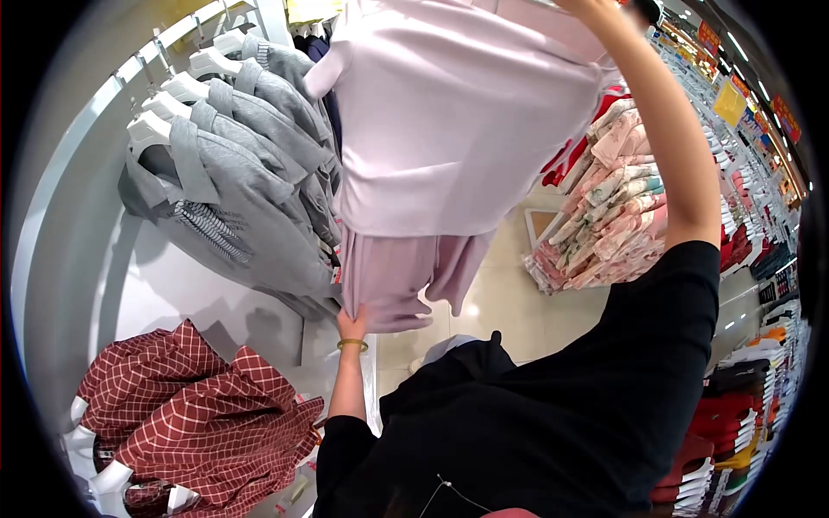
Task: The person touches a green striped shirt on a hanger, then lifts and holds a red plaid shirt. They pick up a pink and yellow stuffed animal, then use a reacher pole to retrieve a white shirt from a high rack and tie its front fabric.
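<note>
A pale lavender short-sleeved top point(466, 121) hangs in front of me, with matching trousers point(393, 268) below its hem. My left hand point(351, 324), a yellowish bangle at its wrist, is closed on the edge of a trouser leg. My right hand point(591, 9) is raised at the upper frame edge by the top's shoulder and appears to hold the garment up. Its fingertips are cut off by the frame, and no hanger for the top shows.
Grey collared shirts point(233, 190) hang on white hangers from a rail point(129, 69) at left. Red checked garments point(216, 414) are lower left. Pink floral clothes point(604, 207) hang across the tiled aisle point(488, 311). More clothing racks line the right side.
</note>
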Available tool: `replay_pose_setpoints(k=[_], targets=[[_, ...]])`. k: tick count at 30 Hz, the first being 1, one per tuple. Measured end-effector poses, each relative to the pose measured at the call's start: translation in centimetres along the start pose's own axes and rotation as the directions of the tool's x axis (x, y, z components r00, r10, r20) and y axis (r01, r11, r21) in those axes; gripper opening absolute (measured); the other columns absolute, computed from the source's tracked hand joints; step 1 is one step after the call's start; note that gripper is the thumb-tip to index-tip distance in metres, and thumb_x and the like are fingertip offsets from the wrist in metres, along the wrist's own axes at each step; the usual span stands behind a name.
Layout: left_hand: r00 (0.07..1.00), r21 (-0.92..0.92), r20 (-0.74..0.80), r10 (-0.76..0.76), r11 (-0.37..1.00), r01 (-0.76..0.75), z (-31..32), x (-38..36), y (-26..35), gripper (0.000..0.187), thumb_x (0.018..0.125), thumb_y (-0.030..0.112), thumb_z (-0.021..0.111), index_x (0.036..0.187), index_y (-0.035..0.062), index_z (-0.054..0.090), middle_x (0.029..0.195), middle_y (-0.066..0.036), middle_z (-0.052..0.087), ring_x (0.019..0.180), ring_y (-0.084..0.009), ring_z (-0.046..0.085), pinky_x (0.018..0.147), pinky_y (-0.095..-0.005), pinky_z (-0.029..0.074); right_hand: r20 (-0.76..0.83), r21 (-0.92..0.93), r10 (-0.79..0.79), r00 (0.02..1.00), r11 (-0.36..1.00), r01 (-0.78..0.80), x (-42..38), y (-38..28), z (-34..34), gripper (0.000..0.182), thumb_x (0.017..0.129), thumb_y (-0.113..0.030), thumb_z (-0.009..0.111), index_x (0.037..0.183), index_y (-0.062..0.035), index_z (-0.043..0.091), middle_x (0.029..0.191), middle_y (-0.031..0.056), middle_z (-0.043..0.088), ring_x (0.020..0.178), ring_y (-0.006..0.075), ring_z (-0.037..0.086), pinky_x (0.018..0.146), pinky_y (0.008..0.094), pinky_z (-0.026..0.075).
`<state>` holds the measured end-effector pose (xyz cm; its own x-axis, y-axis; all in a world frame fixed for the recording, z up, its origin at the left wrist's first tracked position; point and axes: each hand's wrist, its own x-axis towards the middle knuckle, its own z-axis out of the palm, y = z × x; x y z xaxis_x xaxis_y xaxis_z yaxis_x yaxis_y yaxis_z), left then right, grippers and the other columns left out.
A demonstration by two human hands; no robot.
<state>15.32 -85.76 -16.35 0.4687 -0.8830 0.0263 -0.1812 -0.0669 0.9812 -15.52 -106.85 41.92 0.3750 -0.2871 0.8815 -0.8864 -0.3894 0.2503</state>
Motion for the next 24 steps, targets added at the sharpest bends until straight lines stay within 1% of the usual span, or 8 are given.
replay_pose_setpoints(k=[1,2,3,4,6,12,22,24], targets=[[0.995,0.053,-0.098,-0.004,0.999,0.009,-0.6,-0.3,-2.5,0.028,0.076,0.014,0.065,0.097,-0.0051,0.059,0.085,-0.014,0.065,0.081,-0.0187,0.062,0.073,-0.0296,0.046,0.036,-0.074,0.052,0.998,0.996,-0.049,0.4,0.5,0.0,0.051,0.084,-0.038,0.053,0.101,0.0092,0.047,0.068,0.0268,0.058,0.067,0.0428,0.058,0.058,0.0464,0.046],[0.98,0.105,-0.197,-0.002,0.994,0.023,-1.2,-0.6,-5.2,0.028,0.076,0.012,0.063,0.099,-0.0041,0.059,0.086,-0.015,0.065,0.082,-0.0209,0.062,0.074,-0.0303,0.046,-0.036,-0.08,-0.018,0.999,0.997,0.015,0.4,1.4,0.4,0.049,0.084,-0.037,0.054,0.1,0.0088,0.047,0.068,0.0265,0.059,0.067,0.0429,0.059,0.059,0.047,0.046],[0.971,0.019,-0.24,0.01,1.0,-0.006,-1.7,-0.8,-7.9,0.027,0.076,0.008,0.06,0.101,-0.0022,0.059,0.088,-0.019,0.064,0.085,-0.028,0.063,0.075,-0.033,0.046,-0.008,-0.103,0.026,1.0,0.994,-0.026,0.4,1.6,0.0,0.048,0.084,-0.037,0.054,0.098,0.0082,0.047,0.068,0.0266,0.059,0.067,0.0429,0.059,0.059,0.0473,0.046],[0.97,0.021,-0.242,0.007,1.0,-0.002,-2.4,-1.2,-7.9,0.027,0.076,0.008,0.06,0.101,-0.0022,0.059,0.088,-0.019,0.064,0.085,-0.028,0.063,0.075,-0.033,0.046,0.019,-0.128,0.069,0.997,0.99,-0.066,0.6,1.8,-0.5,0.046,0.084,-0.036,0.054,0.096,0.0075,0.047,0.069,0.0267,0.059,0.068,0.0429,0.059,0.059,0.0476,0.046],[0.952,0.239,-0.279,-0.122,0.952,0.192,-4.0,-2.5,-7.4,0.029,0.075,0.005,0.058,0.103,-0.0018,0.058,0.092,-0.023,0.062,0.089,-0.0335,0.061,0.077,-0.0358,0.046,0.008,-0.162,0.077,0.997,0.984,-0.074,0.5,2.2,-1.2,0.045,0.083,-0.036,0.055,0.094,0.0068,0.047,0.069,0.0267,0.059,0.068,0.043,0.059,0.059,0.0478,0.045],[0.895,0.322,-0.434,-0.104,0.91,0.261,-6.2,-1.4,-5.9,0.028,0.074,0.004,0.055,0.101,-0.0025,0.057,0.094,-0.023,0.061,0.09,-0.0376,0.059,0.078,-0.0385,0.045,-0.038,-0.276,0.131,0.991,0.951,-0.136,0.5,4.7,-1.9,0.038,0.082,-0.03,0.056,0.092,0.0051,0.045,0.072,0.0258,0.06,0.072,0.0413,0.06,0.062,0.048,0.046],[0.897,0.33,-0.427,-0.112,0.904,0.27,-8.2,-0.7,-5.3,0.023,0.072,0.004,0.056,0.094,-0.0035,0.056,0.089,-0.023,0.061,0.086,-0.0378,0.059,0.076,-0.0394,0.045,-0.062,-0.356,0.165,0.984,0.918,-0.176,-0.5,5.6,-3.9,0.047,0.083,-0.041,0.053,0.095,0.0033,0.045,0.071,0.0238,0.061,0.072,0.0393,0.061,0.061,0.0464,0.046],[0.906,0.414,-0.397,-0.146,0.853,0.318,-8.3,-0.9,-5.9,0.02,0.073,0.004,0.057,0.091,-0.0047,0.056,0.088,-0.023,0.061,0.085,-0.0369,0.06,0.074,-0.0391,0.045,-0.091,-0.364,0.15,0.985,0.915,-0.173,-0.7,6.0,-3.9,0.047,0.083,-0.042,0.054,0.095,0.0022,0.045,0.07,0.0229,0.061,0.071,0.039,0.061,0.06,0.0461,0.046]])
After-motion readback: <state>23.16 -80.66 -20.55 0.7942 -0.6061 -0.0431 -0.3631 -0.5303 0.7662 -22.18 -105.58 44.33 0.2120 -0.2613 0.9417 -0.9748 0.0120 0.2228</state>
